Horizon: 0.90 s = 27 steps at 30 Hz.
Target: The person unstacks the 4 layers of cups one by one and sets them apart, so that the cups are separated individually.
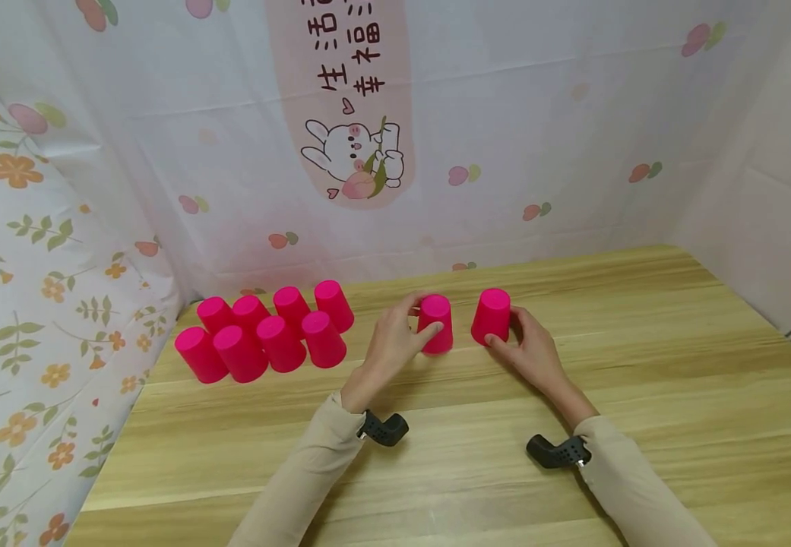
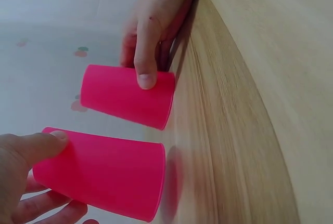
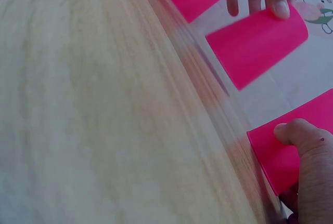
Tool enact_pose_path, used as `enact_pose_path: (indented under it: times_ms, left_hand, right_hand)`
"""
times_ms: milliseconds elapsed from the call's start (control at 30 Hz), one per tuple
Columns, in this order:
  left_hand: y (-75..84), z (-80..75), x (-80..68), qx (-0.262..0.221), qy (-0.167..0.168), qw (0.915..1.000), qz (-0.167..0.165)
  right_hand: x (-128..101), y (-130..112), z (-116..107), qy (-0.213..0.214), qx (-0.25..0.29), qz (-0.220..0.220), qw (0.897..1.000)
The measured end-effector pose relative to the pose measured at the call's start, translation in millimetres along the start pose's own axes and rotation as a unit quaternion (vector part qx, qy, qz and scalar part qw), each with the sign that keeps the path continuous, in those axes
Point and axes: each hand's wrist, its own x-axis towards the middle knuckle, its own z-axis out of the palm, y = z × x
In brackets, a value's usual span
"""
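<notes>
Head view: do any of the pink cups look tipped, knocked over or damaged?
Nothing stands out. The left hand grips one cup and the right hand another, both upside down on the table. The eight cups at left stand inverted in two tidy rows.

Left hand grips one cup, right hand grips another cup; narrow gap between the two cups. Cluster of eight cups blocks space just left of left hand. Curtain wall closes off behind both hands. Open tabletop right of right hand and between hands and the person.
</notes>
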Motion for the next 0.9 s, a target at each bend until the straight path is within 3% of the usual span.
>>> enact_pose_path:
  times_ms: [267,567,900]
  left_hand:
    - [-2.8,-22.5,-16.2,0.027,0.019,0.9995,-0.002]
    - [-13.4,-42.5,-29.7,0.031,0.063,0.9971,0.029]
    - [-23.9,-59.6,-37.0,0.045,0.096,0.9942,0.015]
  right_hand:
    - [1,0,-1,0.0,0.005,-0.002,1.0]
    - [0,1,0,-0.007,0.002,0.011,1.0]
    - [0,0,0,-0.009,0.003,0.009,1.0]
